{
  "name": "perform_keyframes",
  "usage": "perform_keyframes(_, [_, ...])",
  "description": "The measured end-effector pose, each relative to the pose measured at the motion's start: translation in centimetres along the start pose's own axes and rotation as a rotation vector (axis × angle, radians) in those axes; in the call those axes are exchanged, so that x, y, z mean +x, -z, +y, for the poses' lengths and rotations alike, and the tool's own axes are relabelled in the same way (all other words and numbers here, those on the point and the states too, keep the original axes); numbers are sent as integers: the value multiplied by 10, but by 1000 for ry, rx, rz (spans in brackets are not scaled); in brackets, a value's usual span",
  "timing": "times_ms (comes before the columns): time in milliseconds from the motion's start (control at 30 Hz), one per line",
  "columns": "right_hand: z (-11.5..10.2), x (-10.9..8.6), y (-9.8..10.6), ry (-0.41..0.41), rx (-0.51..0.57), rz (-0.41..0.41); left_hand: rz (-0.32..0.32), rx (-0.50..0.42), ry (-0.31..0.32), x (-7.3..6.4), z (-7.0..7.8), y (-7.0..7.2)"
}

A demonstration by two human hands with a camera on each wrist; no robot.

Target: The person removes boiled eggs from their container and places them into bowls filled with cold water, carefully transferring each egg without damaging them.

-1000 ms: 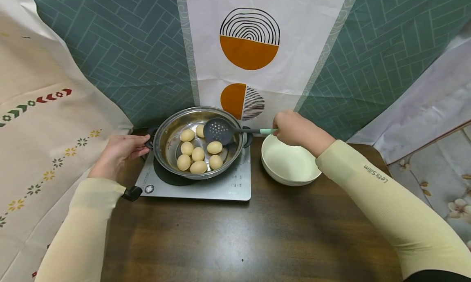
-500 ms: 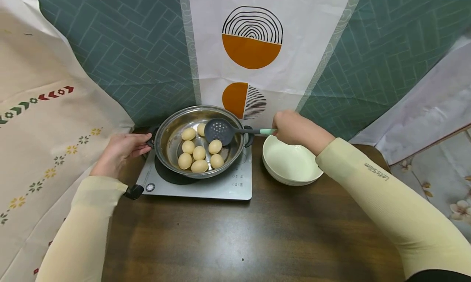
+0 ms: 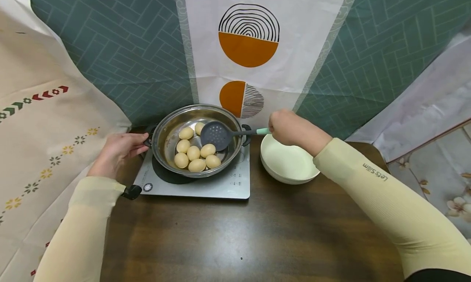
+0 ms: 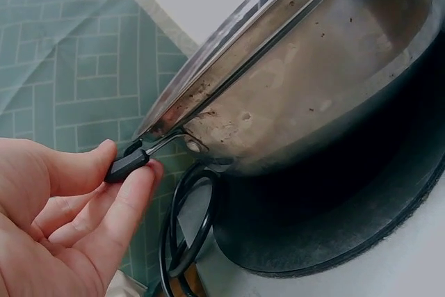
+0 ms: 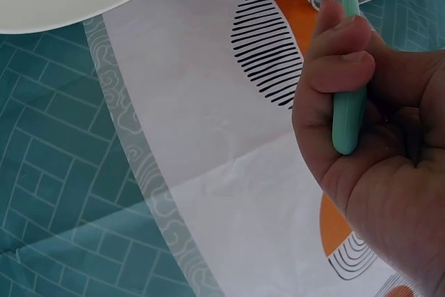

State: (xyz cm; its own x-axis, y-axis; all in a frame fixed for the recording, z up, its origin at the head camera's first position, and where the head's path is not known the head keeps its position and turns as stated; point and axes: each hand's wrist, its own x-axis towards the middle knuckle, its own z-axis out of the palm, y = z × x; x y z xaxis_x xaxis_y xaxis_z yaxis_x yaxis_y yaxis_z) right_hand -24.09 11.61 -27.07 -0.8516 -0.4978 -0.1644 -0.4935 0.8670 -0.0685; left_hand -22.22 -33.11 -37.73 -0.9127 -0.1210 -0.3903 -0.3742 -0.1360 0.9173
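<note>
In the head view my left hand (image 3: pixel 122 151) is at the left side of a wide steel pot (image 3: pixel 162 161). Thumb and fingers pinch the pot's black side handle (image 4: pixel 127 165), seen close up in the left wrist view. Several pale brown eggs (image 3: pixel 193 153) lie grouped in the pot's left and front part. My right hand (image 3: pixel 288 128) reaches in from the right and grips a skimmer by its mint-green handle (image 5: pixel 350 113). The skimmer's dark perforated head (image 3: pixel 216 136) is inside the pot, right of the eggs, its edge at the nearest egg.
The pot stands on a silver induction cooker (image 3: pixel 195 191). Right of it, a cream bowl (image 3: pixel 288 179) sits below my right hand on the brown wooden table (image 3: pixel 235 237). A black cord (image 4: pixel 170 241) loops by the cooker's left side. Patterned cloth (image 3: pixel 147 65) hangs close behind.
The skimmer's head has moved slightly towards me and left in the pot, and the eggs beside it have shifted left. My left hand has stayed on the pot's handle.
</note>
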Motion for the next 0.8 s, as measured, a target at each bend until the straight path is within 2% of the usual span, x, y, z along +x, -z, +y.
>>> perform_keyframes(67, [0,-1,0,0,8,-1,-9,-27,1,0,1,-1])
perform_keyframes(333, [-2,-2,-5,-4,32,-38,-4,-16,9,-2,3,-2])
perform_keyframes(567, [-6,-4,-6,38,88,-50,-5,-39,5,-7,0,1])
perform_keyframes(800, [-5,-4,-9,24,153,-117,-2,-29,-1,-5,-1,-4])
